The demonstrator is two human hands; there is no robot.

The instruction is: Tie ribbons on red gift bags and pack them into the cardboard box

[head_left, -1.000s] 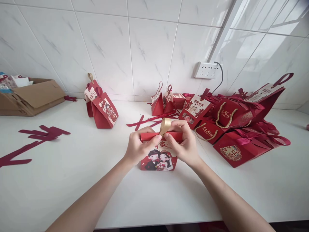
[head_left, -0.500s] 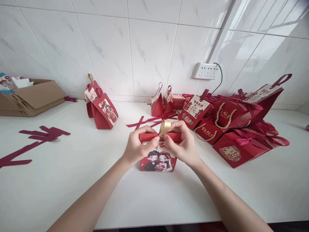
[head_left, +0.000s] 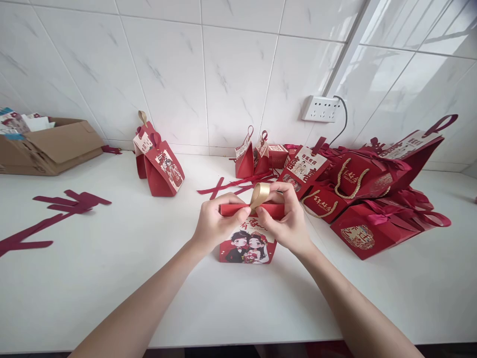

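A red gift box (head_left: 247,251) with a cartoon bride and groom on its front stands upright on the white table. A gold ribbon (head_left: 261,193) loops up from the middle of its top edge. My left hand (head_left: 219,221) is closed on the left part of that top edge, thumb in front at the ribbon's base. On the other side my right hand (head_left: 285,219) grips the box top in the same manner, its thumb by the ribbon and its fingers behind. The hands hide both upper sides of the box.
Dark red ribbon strips (head_left: 74,205) lie at left, others (head_left: 219,186) behind the box. Two finished-looking red boxes (head_left: 164,171) stand back left, near a cardboard carton (head_left: 70,144). Several red gift boxes (head_left: 372,228) crowd the right. A socket strip (head_left: 320,109) is on the tiled wall.
The view has shifted slightly, so most things sit a little further right. Both hands keep their hold on the box top, and the gold loop has turned a little.
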